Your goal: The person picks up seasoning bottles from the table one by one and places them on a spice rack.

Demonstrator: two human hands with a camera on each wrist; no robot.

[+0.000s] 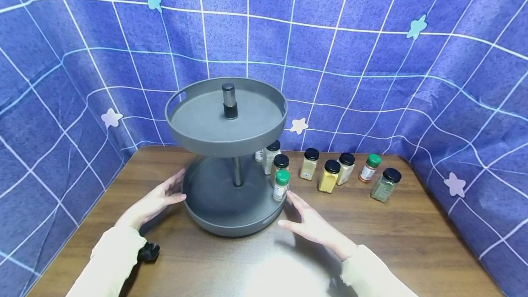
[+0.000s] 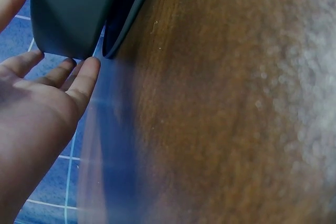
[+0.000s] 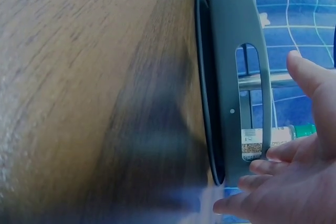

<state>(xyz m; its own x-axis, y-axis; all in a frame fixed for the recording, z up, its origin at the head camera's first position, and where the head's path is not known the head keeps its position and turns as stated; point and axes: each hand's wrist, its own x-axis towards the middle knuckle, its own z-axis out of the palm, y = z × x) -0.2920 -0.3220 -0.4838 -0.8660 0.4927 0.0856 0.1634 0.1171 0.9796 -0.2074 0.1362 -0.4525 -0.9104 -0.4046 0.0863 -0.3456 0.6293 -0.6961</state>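
Observation:
A two-tier round dark grey spice rack (image 1: 227,146) stands on the table, its upper tray (image 1: 198,125) carried on a metal post (image 1: 237,172). At the left side of the lower tray (image 1: 218,210), my left hand (image 1: 150,205) has its fingertips against the wall, fingers spread. My right hand (image 1: 311,226) is at the right side, with fairly straight fingertips right at the rim near the handle cut-out (image 3: 247,61). Just inside that rim is a green-capped spice jar (image 1: 280,187); a black-capped jar (image 1: 281,164) stands behind it, and further jars behind are partly hidden.
On the table right of the rack stand several spice jars, among them a yellow one (image 1: 329,178), a green-capped one (image 1: 369,168) and one of dried herbs (image 1: 385,186). A small black object (image 1: 149,252) lies by the left sleeve. A blue gridded curtain (image 1: 330,49) hangs behind.

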